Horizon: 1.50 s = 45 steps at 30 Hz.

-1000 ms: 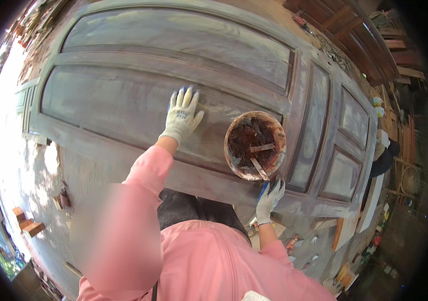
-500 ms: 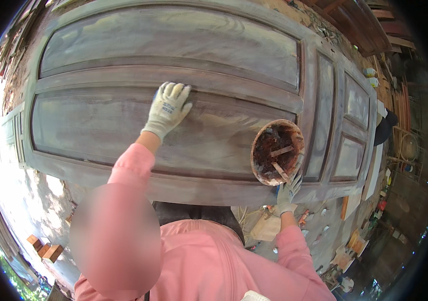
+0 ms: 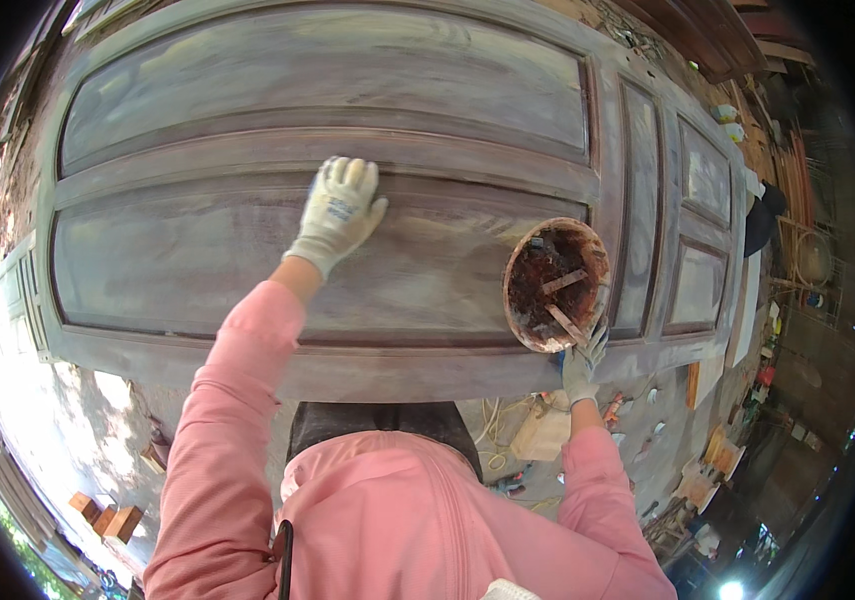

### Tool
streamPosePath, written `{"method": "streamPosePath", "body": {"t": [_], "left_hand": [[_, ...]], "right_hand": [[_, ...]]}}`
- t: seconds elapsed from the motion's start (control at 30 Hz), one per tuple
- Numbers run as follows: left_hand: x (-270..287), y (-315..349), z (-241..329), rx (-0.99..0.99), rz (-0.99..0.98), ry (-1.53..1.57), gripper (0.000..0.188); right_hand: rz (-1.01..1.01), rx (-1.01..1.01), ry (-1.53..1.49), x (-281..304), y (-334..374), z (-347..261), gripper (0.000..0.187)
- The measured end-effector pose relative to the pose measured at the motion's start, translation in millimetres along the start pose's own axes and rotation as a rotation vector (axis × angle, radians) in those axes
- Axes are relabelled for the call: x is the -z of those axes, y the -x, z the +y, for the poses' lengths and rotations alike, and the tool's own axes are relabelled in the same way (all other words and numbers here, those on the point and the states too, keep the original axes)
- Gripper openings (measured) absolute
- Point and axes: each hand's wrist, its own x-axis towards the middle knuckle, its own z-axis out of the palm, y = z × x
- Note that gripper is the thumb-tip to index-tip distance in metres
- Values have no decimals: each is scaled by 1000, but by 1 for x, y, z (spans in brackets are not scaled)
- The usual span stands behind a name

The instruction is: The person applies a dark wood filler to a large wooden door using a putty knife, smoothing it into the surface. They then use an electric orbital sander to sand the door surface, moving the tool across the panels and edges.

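My left hand (image 3: 339, 207), in a pale work glove, rests on the lower long panel of a grey-brown panelled wooden door (image 3: 367, 365). Its fingers are together and bent down; whatever lies under them is hidden. Lower right, my gloved right hand (image 3: 584, 368) grips the near side of a round bucket (image 3: 517, 318), the thumb side partly hidden behind it. Dark reddish-brown residue coats the bucket's inside, and two flat sticks (image 3: 565, 322) stand in it. Whitish, uneven smears cover the door's panels.
Another panelled piece (image 3: 22, 300) stands beyond the door's left end. Wooden blocks (image 3: 119, 522) lie on the floor at lower left. A light wooden board (image 3: 539, 432), a cable (image 3: 492, 430) and scattered tools lie below the door's near edge. Dark boards (image 3: 692, 35) are at upper right.
The view has shifted slightly. My left hand stays on the lower panel, its fingers now pointing more straight away from me. My right hand still has the bucket, a little higher in the picture.
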Motion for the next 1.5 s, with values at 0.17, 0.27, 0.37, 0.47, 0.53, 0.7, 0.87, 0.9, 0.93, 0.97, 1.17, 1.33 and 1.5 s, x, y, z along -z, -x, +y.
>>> {"method": "streamPosePath", "body": {"t": [0.17,0.27,0.37,0.47,0.53,0.7,0.87,0.9,0.93,0.97,1.17,1.33,1.5], "left_hand": [[-17,-49,88,-157,-77,67,58],[-25,-64,123,-206,-163,9,58],[-44,-62,133,-278,-109,-82,60],[-46,-63,146,-343,-126,68,61],[-48,-62,150,-328,-110,125,60],[-53,-77,164,-368,-119,80,64],[-47,-79,152,-411,-152,83,67],[-45,-78,145,-411,-141,70,67],[-41,-76,138,-411,-153,60,66],[-37,-72,130,-409,-166,49,66],[-10,-47,70,-381,-174,31,67],[14,-17,12,-287,-201,-16,68],[27,33,-78,-125,-132,-55,69]], "right_hand": [[21,-12,129,-34,8,38,98],[-22,-17,72,-26,4,22,100],[-61,-20,-47,11,-1,-14,101],[-44,-16,-17,11,6,-5,100],[-54,-29,-36,16,5,-8,100],[-83,-54,-41,20,3,-14,99],[-143,-80,0,21,2,-13,99],[-153,-75,-2,23,1,-14,99],[-146,-69,-18,25,2,-16,100],[-138,-63,-34,27,1,-17,100],[-85,-35,-3,20,2,-13,100],[-70,-46,-30,19,1,-15,100],[-67,-50,-28,33,-3,-26,101]]}}
